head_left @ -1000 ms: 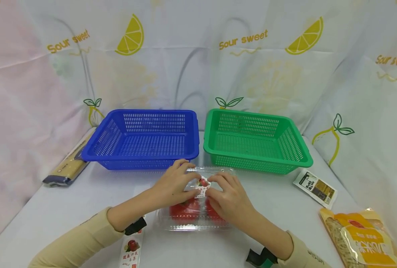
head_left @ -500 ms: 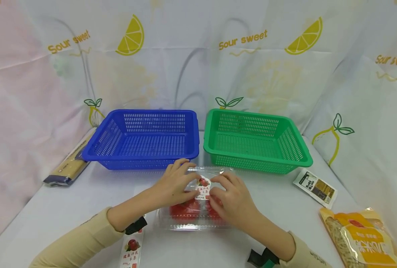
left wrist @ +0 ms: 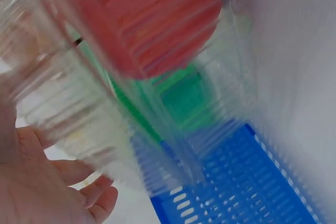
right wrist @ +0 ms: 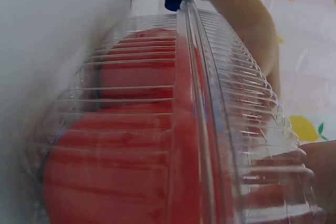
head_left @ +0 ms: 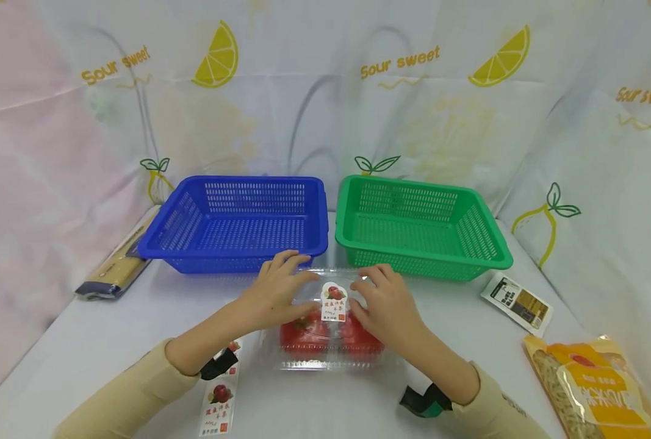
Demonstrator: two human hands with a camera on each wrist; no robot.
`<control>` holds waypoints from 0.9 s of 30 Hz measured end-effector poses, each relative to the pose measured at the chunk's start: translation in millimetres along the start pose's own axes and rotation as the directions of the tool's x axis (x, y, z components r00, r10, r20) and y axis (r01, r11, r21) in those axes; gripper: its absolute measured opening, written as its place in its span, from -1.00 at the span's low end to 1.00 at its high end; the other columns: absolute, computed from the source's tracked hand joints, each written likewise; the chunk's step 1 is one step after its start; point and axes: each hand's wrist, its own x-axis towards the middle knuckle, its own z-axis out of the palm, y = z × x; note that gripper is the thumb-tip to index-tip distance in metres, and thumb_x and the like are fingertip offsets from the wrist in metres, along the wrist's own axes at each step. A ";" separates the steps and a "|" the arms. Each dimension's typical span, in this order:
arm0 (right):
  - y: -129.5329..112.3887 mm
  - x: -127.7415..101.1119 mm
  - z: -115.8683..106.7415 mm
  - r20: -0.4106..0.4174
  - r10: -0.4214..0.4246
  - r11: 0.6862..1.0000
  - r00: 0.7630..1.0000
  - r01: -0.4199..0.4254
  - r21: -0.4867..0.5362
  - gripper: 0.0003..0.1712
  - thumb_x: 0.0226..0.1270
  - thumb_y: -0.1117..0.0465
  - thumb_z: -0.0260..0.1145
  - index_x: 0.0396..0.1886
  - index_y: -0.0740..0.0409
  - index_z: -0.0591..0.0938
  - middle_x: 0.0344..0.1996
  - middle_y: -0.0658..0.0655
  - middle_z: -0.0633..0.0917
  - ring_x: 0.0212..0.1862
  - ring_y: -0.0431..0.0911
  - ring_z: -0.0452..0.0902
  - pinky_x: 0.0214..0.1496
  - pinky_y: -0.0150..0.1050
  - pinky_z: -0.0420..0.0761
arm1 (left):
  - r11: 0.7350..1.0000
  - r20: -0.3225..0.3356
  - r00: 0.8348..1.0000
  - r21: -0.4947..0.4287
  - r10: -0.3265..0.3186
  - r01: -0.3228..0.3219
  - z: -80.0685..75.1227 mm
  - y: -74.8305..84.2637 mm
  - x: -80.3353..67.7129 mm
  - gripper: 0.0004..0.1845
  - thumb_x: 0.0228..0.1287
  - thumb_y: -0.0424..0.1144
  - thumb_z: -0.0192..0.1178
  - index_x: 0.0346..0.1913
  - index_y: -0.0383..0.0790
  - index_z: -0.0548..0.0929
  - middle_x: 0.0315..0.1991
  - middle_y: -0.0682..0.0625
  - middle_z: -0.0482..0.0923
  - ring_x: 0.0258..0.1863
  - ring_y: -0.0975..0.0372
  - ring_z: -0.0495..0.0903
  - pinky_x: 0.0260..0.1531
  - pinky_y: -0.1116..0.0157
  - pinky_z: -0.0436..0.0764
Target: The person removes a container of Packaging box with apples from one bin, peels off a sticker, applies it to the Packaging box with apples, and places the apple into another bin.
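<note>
A clear plastic clamshell box (head_left: 325, 366) lies on the table in the head view, with large red round fruits (head_left: 304, 338) inside. Stuck on its lid is a white apple-picture label (head_left: 333, 303). My left hand (head_left: 274, 292) is at the left of the label, fingers loosely bent over the lid and holding nothing. Opposite it, my right hand (head_left: 395, 305) rests by the lid's right part, thumb and fingers spread apart just beside the label. The right wrist view shows the red fruits (right wrist: 115, 161) through the ribbed wall.
A strip of labels (head_left: 219, 402) lies by the left forearm. Behind the box stand a blue basket (head_left: 243, 265) and a green basket (head_left: 413, 259). A yellowish packet (head_left: 113, 268) leans at far left; a small sachet (head_left: 517, 303) and an orange bag (head_left: 589, 384) lie right.
Both hands have drawn apart from the label, the left going left and the right going right. The label, half covered before, now shows fully on the lid.
</note>
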 end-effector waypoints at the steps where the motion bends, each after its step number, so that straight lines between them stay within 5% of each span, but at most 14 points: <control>1: -0.3 2.5 0.0 0.015 0.002 1.000 1.000 -0.002 -0.009 -0.81 -0.04 0.16 0.43 -0.39 0.11 0.69 -0.24 0.15 0.64 -0.11 0.04 0.45 -0.17 -0.09 0.51 | 1.000 0.017 1.000 -0.003 0.001 -0.001 0.5 0.9 1.3 -0.50 0.09 0.09 0.25 0.07 -0.07 0.57 0.25 -0.21 0.27 0.29 -0.10 0.06 0.10 -0.15 0.20; 6: -5.3 6.1 4.3 0.094 -0.019 1.000 0.995 0.021 -0.017 -0.75 0.08 0.09 0.35 -0.28 0.12 0.68 -0.11 0.19 0.62 0.00 0.07 0.44 -0.02 -0.02 0.50 | 0.999 0.104 0.994 0.045 0.025 -0.030 7.7 6.5 4.3 -0.42 0.16 0.16 0.14 0.18 -0.07 0.47 0.33 -0.25 0.13 0.34 -0.12 -0.04 0.13 -0.18 0.16; 11: -8.2 3.1 11.0 0.105 -0.060 0.998 0.993 0.061 -0.004 -0.72 0.10 0.07 0.35 -0.22 0.09 0.70 -0.10 0.14 0.64 0.02 0.05 0.45 0.04 -0.01 0.46 | 0.991 0.109 0.992 0.111 0.068 -0.080 15.5 9.2 1.1 -0.41 0.22 0.14 0.08 0.23 -0.12 0.42 0.35 -0.18 0.13 0.36 -0.07 -0.06 0.13 -0.17 0.18; 19: -8.8 0.2 13.7 0.091 -0.142 0.989 0.986 0.137 0.059 -0.87 0.11 0.15 0.35 -0.36 0.08 0.73 -0.26 0.02 0.71 -0.04 -0.02 0.53 -0.02 -0.09 0.49 | 0.940 0.154 0.953 0.184 0.262 -0.288 16.8 12.7 -4.5 -0.43 0.33 0.02 -0.03 0.28 -0.25 0.35 0.30 -0.08 0.27 0.32 0.10 0.13 0.02 0.02 0.29; 27: -4.4 -4.0 12.5 0.044 -0.235 0.970 0.971 0.232 0.068 -0.85 0.08 0.16 0.38 -0.34 0.08 0.74 -0.29 0.01 0.72 -0.13 -0.04 0.55 -0.08 -0.16 0.48 | 0.935 0.155 0.942 0.152 0.297 -0.320 14.8 9.6 -12.6 -0.43 0.36 0.07 -0.08 0.28 -0.20 0.36 0.29 -0.03 0.29 0.30 0.14 0.19 0.02 0.02 0.26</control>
